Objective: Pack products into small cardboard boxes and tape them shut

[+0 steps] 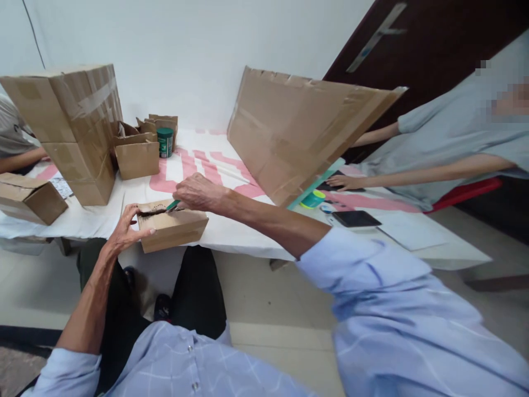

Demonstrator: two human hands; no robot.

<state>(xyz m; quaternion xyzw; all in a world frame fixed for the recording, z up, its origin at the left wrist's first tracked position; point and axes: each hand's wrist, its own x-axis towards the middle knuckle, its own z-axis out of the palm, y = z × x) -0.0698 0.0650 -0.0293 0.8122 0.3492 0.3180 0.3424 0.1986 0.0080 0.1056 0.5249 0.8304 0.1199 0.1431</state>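
Note:
A small cardboard box [176, 230] sits at the table's front edge, its top partly opened along a dark, ragged slit. My left hand [126, 231] grips the box's left end, thumb on the front side and fingers at the far edge. Above the box, my right hand [198, 193] is closed round a slim green box cutter [172, 205], whose lower end is at the slit. The blade itself cannot be made out.
Stacked taped cartons [78, 121], open boxes [136, 157] and a green tub [165, 142] stand at the left. A large cardboard panel [297, 127] leans upright at centre right. Beyond it are a yellow-green tape roll [313, 199], a black tablet [356, 219] and a co-worker's hand [345, 182].

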